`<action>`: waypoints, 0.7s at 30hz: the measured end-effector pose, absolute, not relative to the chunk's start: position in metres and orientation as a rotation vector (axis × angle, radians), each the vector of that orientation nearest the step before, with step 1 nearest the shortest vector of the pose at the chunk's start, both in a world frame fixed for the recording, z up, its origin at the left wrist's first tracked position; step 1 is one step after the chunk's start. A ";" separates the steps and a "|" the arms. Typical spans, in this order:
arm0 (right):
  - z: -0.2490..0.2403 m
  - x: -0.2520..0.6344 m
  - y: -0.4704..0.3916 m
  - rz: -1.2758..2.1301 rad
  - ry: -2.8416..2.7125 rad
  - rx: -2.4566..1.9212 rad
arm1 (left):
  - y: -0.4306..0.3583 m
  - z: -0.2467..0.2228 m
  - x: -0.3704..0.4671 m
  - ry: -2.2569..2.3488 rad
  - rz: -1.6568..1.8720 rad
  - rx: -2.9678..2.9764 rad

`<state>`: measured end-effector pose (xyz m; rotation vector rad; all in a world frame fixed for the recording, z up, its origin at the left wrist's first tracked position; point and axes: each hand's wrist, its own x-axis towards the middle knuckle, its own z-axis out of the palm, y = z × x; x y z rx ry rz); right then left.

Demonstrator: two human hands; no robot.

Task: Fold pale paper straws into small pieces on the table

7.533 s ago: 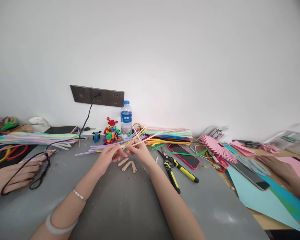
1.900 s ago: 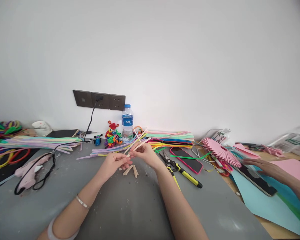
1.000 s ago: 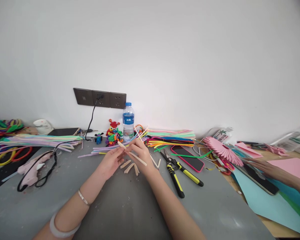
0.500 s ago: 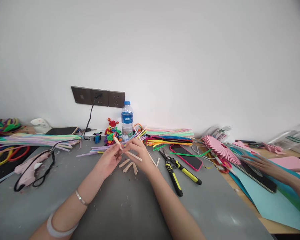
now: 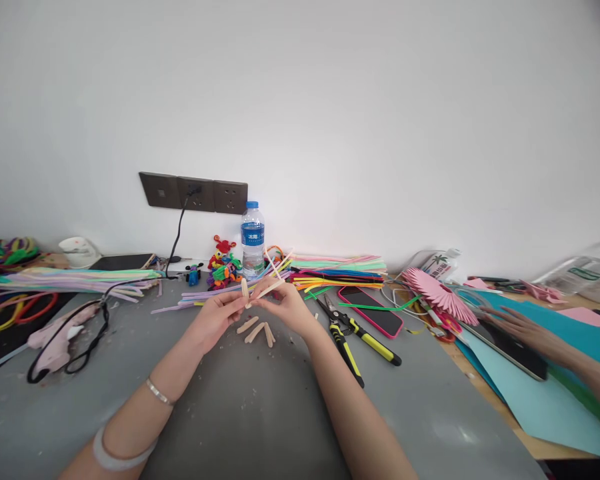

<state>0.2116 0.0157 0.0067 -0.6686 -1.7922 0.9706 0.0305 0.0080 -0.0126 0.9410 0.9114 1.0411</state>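
Note:
My left hand (image 5: pixel 219 315) pinches a short cream pipe-cleaner piece (image 5: pixel 245 289) that stands upright between the fingertips. My right hand (image 5: pixel 285 308) is closed on a long cream pipe cleaner (image 5: pixel 271 287), whose bent part rises toward the bottle. The fingertips of both hands nearly meet, and the exact joint between the pieces is too small to tell. Just below them, several short beige pieces (image 5: pixel 259 332) lie on the grey table (image 5: pixel 250 413).
Behind my hands stand a water bottle (image 5: pixel 253 239) and colourful figures (image 5: pixel 224 267). Pliers (image 5: pixel 353 333) and a phone (image 5: pixel 375 313) lie at right, a pink glue gun (image 5: pixel 57 340) at left. Another person's hand (image 5: pixel 525 333) rests near blue paper (image 5: pixel 565 407).
The short cream piece has turned more upright, and the long cream one has swung up in my right hand. The other person's hand has shifted slightly over the papers.

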 end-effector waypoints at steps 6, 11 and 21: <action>0.008 0.223 0.020 1.257 -1.668 -0.600 | 0.002 -0.008 0.032 0.874 0.839 1.140; 0.008 0.225 0.019 1.376 -1.632 -0.567 | 0.000 -0.004 0.031 0.851 0.740 1.257; 0.006 0.226 0.019 1.476 -1.578 -0.675 | 0.000 -0.004 0.029 0.901 0.725 1.497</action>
